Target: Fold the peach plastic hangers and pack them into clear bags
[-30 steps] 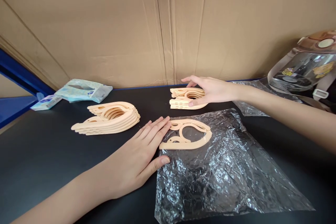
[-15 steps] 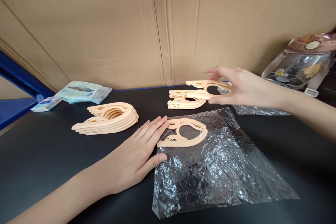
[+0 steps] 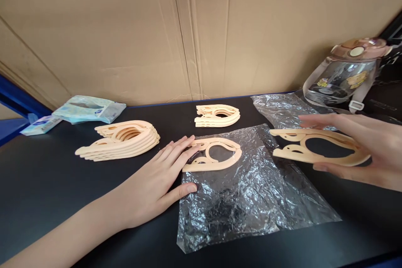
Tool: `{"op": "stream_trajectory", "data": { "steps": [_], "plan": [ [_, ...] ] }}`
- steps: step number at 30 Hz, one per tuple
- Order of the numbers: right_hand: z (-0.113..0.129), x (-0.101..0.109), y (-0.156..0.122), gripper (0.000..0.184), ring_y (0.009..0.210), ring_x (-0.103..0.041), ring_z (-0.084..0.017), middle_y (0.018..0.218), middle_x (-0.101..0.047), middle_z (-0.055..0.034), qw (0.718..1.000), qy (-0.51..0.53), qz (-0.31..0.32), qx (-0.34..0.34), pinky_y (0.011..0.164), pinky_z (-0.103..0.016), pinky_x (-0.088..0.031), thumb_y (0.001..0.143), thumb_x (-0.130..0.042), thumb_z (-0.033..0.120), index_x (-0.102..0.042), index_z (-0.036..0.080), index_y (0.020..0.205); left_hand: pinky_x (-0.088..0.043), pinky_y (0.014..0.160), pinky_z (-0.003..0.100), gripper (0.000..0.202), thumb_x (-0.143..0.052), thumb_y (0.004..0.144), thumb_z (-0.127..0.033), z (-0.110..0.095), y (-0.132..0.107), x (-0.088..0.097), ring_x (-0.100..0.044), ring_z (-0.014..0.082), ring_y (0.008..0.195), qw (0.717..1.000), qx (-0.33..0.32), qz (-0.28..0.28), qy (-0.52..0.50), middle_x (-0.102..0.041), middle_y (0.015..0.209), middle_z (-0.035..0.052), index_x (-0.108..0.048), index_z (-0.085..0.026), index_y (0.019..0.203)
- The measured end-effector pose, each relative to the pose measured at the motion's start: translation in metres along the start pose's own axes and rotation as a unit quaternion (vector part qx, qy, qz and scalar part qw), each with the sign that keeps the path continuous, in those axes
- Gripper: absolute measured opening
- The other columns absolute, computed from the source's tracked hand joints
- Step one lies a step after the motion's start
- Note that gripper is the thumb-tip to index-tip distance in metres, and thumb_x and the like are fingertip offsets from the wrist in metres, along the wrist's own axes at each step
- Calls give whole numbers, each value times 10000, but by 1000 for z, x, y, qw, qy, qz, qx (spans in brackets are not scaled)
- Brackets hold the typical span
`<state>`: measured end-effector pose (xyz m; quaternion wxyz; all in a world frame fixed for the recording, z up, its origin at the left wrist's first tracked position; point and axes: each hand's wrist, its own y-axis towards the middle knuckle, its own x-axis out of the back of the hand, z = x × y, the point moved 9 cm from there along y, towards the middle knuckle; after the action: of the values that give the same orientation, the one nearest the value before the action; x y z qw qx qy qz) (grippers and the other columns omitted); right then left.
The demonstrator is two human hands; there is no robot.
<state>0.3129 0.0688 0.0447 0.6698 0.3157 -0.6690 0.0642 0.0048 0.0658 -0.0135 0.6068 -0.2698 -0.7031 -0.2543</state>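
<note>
The right hand (image 3: 380,146) has carried one cream folding hanger (image 3: 309,157) clear of the far stack (image 3: 220,122). Half a second ago that hanger was just above the stack; now it is well to the right of it, held beside the upper right side of the clear plastic bag (image 3: 238,205). This leaves the far stack one piece lower and the lifted hanger free of the rest. The thumb and fingers are parted only as wide as the hanger, gripping its rounded end from both sides.

The left hand (image 3: 153,186) stays where it was, flat and palm down with nothing grasped, its fingertips over the bag's left edge and the end of the bagged hanger (image 3: 216,166), which seems to lie inside the film.

Counted out, there is one hanger in the right hand and one at the bag. The near left stack (image 3: 125,148) shows about five layers and the far stack about three, though overlapping edges make both uncertain. Also on the black counter (image 3: 37,184) are two tissue packs (image 3: 89,109), one bottle (image 3: 345,77) and a second piece of clear film (image 3: 276,106).
</note>
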Motion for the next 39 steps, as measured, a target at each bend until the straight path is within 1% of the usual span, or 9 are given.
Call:
{"op": "stream_trajectory", "data": {
  "steps": [6, 12, 17, 21, 24, 28, 30, 33, 39],
  "plan": [
    [31, -6, -5, 597, 1084, -639, -277, 1202, -655, -17, 998, 41, 29, 49, 826, -419, -580, 812, -586, 562, -418, 383, 1356, -231, 1187, 488, 602, -355, 991, -519, -2, 0, 3, -203, 265, 1475, 1000, 6, -3, -11, -205, 1615, 18, -211, -296, 1531],
    [57, -10, -1, 650, 1142, -598, -295, 1219, -650, -9, 993, 90, 52, 63, 939, -472, -512, 763, -671, 527, -427, 393, 1350, -230, 1189, 476, 602, -330, 989, -545, -3, -1, 4, -196, 254, 1478, 1000, 23, -10, -1, -215, 1612, 14, -234, -291, 1526],
    [71, -23, 4, 571, 1172, -575, -297, 1219, -644, -35, 983, 164, 75, 43, 951, -461, -499, 804, -655, 472, -485, 349, 1336, -235, 1180, 508, 649, -369, 979, -537, -1, -1, -1, -178, 282, 1480, 1000, -2, 10, 9, -161, 1625, 28, -169, -285, 1544],
    [82, -39, 5, 628, 1206, -547, -301, 1246, -631, -44, 976, 196, 93, 32, 965, -476, -492, 803, -662, 492, -454, 328, 1371, -245, 1175, 516, 663, -387, 974, -533, 1, 0, -1, -181, 295, 1478, 1000, -5, 9, 8, -155, 1626, 28, -151, -296, 1546],
    [81, -40, 5, 648, 1221, -537, -309, 1264, -626, -46, 972, 218, 85, 29, 971, -470, -489, 789, -668, 524, -463, 323, 1370, -242, 1175, 519, 675, -390, 972, -538, 1, -1, -1, -176, 299, 1479, 1000, -6, 7, 13, -143, 1627, 35, -144, -287, 1548],
    [62, -42, 0, 705, 1242, -530, -320, 1327, -597, -39, 968, 210, 139, 1, 974, -467, -498, 760, -680, 565, -445, 365, 1394, -253, 1172, 514, 684, -383, 971, -546, 0, -1, -1, -177, 297, 1479, 1000, -7, 3, 19, -137, 1627, 39, -133, -282, 1550],
    [47, -43, -6, 697, 1244, -533, -316, 1351, -584, -25, 964, 207, 165, -36, 980, -466, -499, 738, -692, 585, -469, 392, 1370, -253, 1172, 507, 692, -387, 967, -554, -1, -1, -1, -184, 296, 1477, 1000, -12, -1, 22, -140, 1626, 39, -130, -284, 1551],
    [31, -40, -12, 585, 1267, -510, -301, 1373, -569, 8, 958, 226, 148, -95, 1029, -470, -463, 741, -674, 608, -546, 408, 1276, -241, 1178, 493, 700, -373, 965, -572, 0, -1, 0, -184, 290, 1477, 999, -7, -12, 32, -137, 1626, 38, -127, -278, 1551],
    [50, -35, -3, 519, 1250, -520, -325, 1277, -640, -18, 966, 235, 104, -42, 984, -508, -482, 745, -690, 560, -602, 380, 1223, -196, 1186, 501, 752, -363, 963, -584, -1, -2, -6, -127, 300, 1486, 999, -20, 18, 42, -59, 1631, 62, -43, -251, 1557]
  ]
}}
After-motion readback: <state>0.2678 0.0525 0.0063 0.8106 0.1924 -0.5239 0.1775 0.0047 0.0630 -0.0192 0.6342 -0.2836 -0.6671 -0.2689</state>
